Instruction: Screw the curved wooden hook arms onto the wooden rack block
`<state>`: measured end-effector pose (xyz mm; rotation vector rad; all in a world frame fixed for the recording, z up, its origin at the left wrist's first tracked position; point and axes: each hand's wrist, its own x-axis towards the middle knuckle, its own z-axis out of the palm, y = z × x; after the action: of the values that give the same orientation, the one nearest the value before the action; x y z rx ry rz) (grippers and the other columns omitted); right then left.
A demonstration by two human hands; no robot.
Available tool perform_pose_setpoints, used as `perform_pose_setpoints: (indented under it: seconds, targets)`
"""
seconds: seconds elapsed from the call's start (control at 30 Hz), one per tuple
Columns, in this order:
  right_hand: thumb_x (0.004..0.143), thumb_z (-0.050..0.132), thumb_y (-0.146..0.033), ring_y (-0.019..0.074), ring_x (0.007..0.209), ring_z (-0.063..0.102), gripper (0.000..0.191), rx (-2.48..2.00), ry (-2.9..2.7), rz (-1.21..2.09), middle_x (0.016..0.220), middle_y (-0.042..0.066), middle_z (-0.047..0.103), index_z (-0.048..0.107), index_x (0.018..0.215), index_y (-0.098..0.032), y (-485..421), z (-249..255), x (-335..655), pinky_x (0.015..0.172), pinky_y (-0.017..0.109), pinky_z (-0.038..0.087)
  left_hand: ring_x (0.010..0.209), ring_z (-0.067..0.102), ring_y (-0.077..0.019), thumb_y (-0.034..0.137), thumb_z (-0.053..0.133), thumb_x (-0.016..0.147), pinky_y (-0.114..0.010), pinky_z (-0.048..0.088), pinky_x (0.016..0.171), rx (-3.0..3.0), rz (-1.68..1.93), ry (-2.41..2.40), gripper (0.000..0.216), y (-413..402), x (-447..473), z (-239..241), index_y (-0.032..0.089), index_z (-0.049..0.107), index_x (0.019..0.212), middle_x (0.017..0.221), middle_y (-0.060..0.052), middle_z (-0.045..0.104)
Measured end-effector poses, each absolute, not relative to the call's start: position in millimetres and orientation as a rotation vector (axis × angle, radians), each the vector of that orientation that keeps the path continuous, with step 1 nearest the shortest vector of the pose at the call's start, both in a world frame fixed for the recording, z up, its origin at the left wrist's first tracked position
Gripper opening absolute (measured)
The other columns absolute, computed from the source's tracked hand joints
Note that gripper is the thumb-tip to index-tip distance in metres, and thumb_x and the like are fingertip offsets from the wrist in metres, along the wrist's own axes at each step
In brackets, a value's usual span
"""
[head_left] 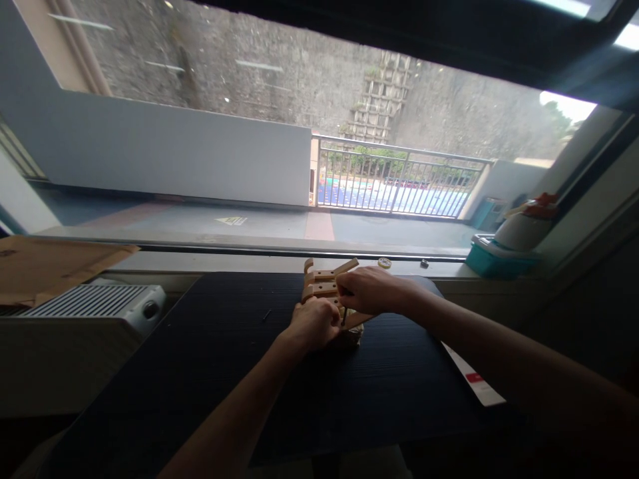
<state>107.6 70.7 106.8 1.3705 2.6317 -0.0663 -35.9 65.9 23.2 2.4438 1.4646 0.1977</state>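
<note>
Light wooden pieces with drilled holes and curved ends form a small assembly (324, 287) on the dark table, near its far edge. My left hand (314, 324) is closed around the near left side of the wood, fingers bent against it. Above and to the right, my right hand (375, 290) is a fist around a thin dark rod-like tool (344, 315), whose shaft points down at the near wooden piece. The fist hides the tool's upper end. A crumpled, wrapped block (356, 334) lies under the near end of the wood.
On the dark table (219, 372) lies a small thin dark stick (267, 315). A white booklet (476, 379) sits at the right edge. The windowsill holds a tape roll (384, 263) and a teal box (502, 258). A brown envelope (64, 263) rests on a white heater (100, 301) leftward.
</note>
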Motion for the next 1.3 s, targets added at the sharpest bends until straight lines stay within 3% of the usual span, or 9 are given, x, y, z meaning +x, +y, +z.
perform_pose_setpoints:
  seconds: [0.1,0.27,0.43,0.57,0.8,1.0,1.13,1.3]
  targets:
    - [0.086,0.046,-0.026,0.0158,0.067,0.055,0.022,1.387,2.607,-0.022,0.085,0.009,0.066,0.064,0.093,-0.014,65.3,110.0,102.0,0.051,0.026,0.028,0.096,0.061,-0.0235,0.026,0.057,0.078,-0.031,0.048,0.079,2.511,0.152,1.37,0.016,65.5,-43.0,25.1,0.026,0.071,0.084,0.097,-0.002,0.07]
    - [0.088,0.046,-0.028,0.0154,0.067,0.055,0.022,1.376,2.626,-0.007,0.086,0.008,0.066,0.063,0.094,-0.015,62.3,112.2,99.5,0.052,0.026,0.029,0.108,0.058,-0.0246,0.018,0.058,0.078,-0.034,0.045,0.086,2.635,0.261,1.441,0.044,62.2,-61.4,25.3,0.033,0.06,0.119,0.118,-0.004,0.063]
    - [0.084,0.05,-0.022,0.0123,0.06,0.051,0.016,1.271,2.603,0.04,0.077,0.005,0.065,0.064,0.081,-0.014,65.7,115.5,103.4,0.051,0.025,0.028,0.098,0.059,-0.0259,0.017,0.048,0.084,-0.039,0.042,0.087,2.712,0.202,1.584,0.026,51.0,-53.0,26.7,0.02,0.068,0.099,0.104,-0.01,0.066]
    - [0.08,0.052,-0.015,0.0115,0.058,0.048,0.015,1.179,2.59,0.06,0.074,0.005,0.064,0.067,0.08,-0.014,61.9,123.0,102.1,0.053,0.026,0.027,0.105,0.057,-0.0285,0.016,0.046,0.086,-0.044,0.037,0.095,2.764,0.193,1.511,0.027,44.7,-32.6,26.2,0.016,0.066,0.104,0.105,-0.012,0.066]
    - [0.082,0.051,-0.014,0.0123,0.063,0.05,0.018,1.149,2.605,-0.045,0.079,0.008,0.065,0.068,0.082,-0.01,66.1,116.9,99.9,0.055,0.026,0.028,0.1,0.06,-0.026,0.023,0.05,0.084,-0.038,0.043,0.089,2.704,0.165,1.476,0.022,58.8,-32.9,18.4,0.021,0.072,0.088,0.104,-0.008,0.068]
    - [0.084,0.051,-0.021,0.0131,0.063,0.053,0.019,1.318,2.603,-0.064,0.079,0.008,0.066,0.068,0.083,-0.012,72.8,110.4,103.9,0.054,0.025,0.029,0.088,0.063,-0.0234,0.026,0.05,0.084,-0.034,0.045,0.083,2.667,0.159,1.492,0.023,60.3,-29.8,23.3,0.02,0.072,0.077,0.09,-0.007,0.07]
    - [0.08,0.059,-0.022,0.0149,0.072,0.056,0.018,1.286,2.562,-0.065,0.087,0.007,0.067,0.067,0.096,-0.015,68.8,120.8,99.3,0.055,0.024,0.03,0.088,0.064,-0.022,0.022,0.052,0.082,-0.032,0.045,0.082,2.64,0.175,1.525,0.018,58.4,-24.4,27.0,0.018,0.069,0.078,0.092,-0.007,0.07]
    - [0.078,0.056,-0.011,0.0131,0.067,0.053,0.013,1.161,2.551,-0.008,0.082,0.007,0.066,0.067,0.084,-0.011,68.3,121.8,100.5,0.054,0.024,0.03,0.09,0.064,-0.0222,0.023,0.052,0.081,-0.03,0.047,0.08,2.622,0.167,1.509,0.018,60.1,-27.2,25.1,0.018,0.069,0.079,0.097,-0.008,0.07]
